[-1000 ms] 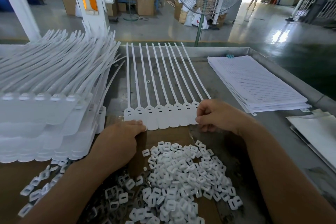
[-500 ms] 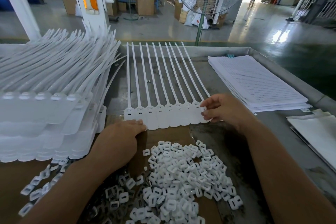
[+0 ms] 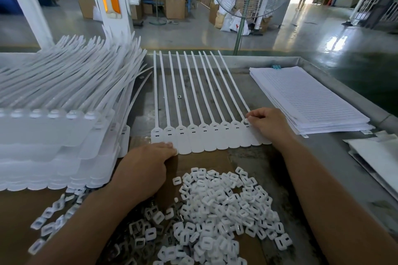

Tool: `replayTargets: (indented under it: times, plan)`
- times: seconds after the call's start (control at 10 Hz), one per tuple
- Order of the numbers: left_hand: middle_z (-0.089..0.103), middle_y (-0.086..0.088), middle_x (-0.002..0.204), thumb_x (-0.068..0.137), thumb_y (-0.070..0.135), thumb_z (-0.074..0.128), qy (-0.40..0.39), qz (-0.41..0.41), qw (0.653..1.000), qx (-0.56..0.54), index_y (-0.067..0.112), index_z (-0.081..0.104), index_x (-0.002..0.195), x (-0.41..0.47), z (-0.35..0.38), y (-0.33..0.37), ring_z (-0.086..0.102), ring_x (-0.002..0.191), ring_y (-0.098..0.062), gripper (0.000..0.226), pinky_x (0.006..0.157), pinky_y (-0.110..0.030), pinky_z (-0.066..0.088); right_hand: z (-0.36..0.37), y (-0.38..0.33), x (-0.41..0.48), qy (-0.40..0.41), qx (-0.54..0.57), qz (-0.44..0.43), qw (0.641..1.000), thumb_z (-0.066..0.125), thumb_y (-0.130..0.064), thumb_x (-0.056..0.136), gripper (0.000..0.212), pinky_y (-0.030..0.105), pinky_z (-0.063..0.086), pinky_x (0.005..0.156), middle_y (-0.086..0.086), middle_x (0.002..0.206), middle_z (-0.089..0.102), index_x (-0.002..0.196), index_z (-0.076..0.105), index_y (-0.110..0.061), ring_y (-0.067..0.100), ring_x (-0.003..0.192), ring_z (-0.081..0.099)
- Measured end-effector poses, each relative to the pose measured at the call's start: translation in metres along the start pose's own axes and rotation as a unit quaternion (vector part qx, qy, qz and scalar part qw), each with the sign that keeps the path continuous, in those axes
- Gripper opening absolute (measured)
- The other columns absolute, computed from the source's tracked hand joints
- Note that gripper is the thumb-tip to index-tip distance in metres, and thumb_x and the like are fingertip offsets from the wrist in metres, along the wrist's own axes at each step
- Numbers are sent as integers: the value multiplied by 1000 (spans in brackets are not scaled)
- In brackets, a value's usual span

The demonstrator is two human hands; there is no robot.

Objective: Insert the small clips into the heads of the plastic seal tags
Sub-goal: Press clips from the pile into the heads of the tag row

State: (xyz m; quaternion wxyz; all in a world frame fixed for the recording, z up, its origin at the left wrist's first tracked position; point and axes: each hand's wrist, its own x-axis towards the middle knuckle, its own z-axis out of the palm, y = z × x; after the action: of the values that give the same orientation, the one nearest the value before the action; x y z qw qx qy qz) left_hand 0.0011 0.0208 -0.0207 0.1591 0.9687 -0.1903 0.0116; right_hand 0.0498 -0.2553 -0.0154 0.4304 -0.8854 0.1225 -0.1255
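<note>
A joined strip of white plastic seal tags [image 3: 200, 135] lies flat on the metal table, its long tails pointing away from me. My left hand [image 3: 146, 168] presses the strip's near left corner with its fingertips. My right hand [image 3: 269, 123] rests on the strip's far right end, fingers curled, thumb and fingertips pinching a small clip at the head of the rightmost tag; the clip itself is barely visible. In front of me sits a heap of small white clips [image 3: 219, 211] on brown cardboard [image 3: 204, 158].
A tall stack of white seal-tag strips [image 3: 58, 127] fills the left side. A stack of lined paper sheets [image 3: 305, 99] lies at the right, with white bags [image 3: 379, 153] beyond it. The table's raised metal rim [image 3: 353, 97] runs along the right. Greyer clips [image 3: 140, 234] lie scattered near my left forearm.
My right hand has moved to the right and away along the row of tag heads, from near the strip's lower right to the rightmost head. The left hand has stayed in place.
</note>
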Motion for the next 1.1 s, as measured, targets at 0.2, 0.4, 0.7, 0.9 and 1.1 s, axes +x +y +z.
replayTargets:
  times: [0.2, 0.4, 0.7, 0.9, 1.1]
  plan:
    - [34, 19, 143, 88, 5, 38, 3, 4, 1000, 2, 34, 42, 134, 0, 1, -1, 27, 132, 2, 55, 108, -17, 16, 9, 6, 6, -21, 3, 7, 1000, 58, -8, 87, 12, -1, 31, 44, -11, 67, 55, 81, 65, -16, 0, 59, 45]
    - [34, 19, 143, 88, 5, 38, 4, 3, 1000, 2, 34, 42, 134, 0, 2, -1, 27, 132, 2, 54, 108, -18, 17, 11, 9, 10, -26, -11, -5, 1000, 56, -5, 88, 10, -1, 33, 48, -8, 67, 53, 84, 63, -10, 1, 62, 46]
    - [35, 18, 142, 88, 4, 39, 9, 3, 1000, -5, 33, 43, 133, -1, 1, 0, 27, 132, 2, 54, 108, -18, 16, 8, 13, 16, -55, -45, 18, 997, 55, -9, 86, 28, 21, 34, 56, -12, 73, 56, 63, 59, -25, 2, 70, 48]
    - [35, 18, 143, 89, 6, 38, 6, 3, 1000, -2, 33, 42, 134, -1, -1, 1, 27, 133, 1, 53, 108, -18, 15, 10, 12, 16, -57, -35, 11, 998, 56, -6, 86, 27, 18, 32, 57, -9, 73, 55, 66, 57, -25, 2, 69, 47]
    - [34, 18, 143, 88, 6, 38, 6, 2, 1000, -3, 33, 42, 134, -1, -1, 2, 27, 133, 1, 53, 108, -19, 16, 11, 11, 14, -21, 4, 9, 1000, 64, 1, 80, 23, 23, 42, 76, -11, 76, 58, 78, 60, -21, 9, 77, 56]
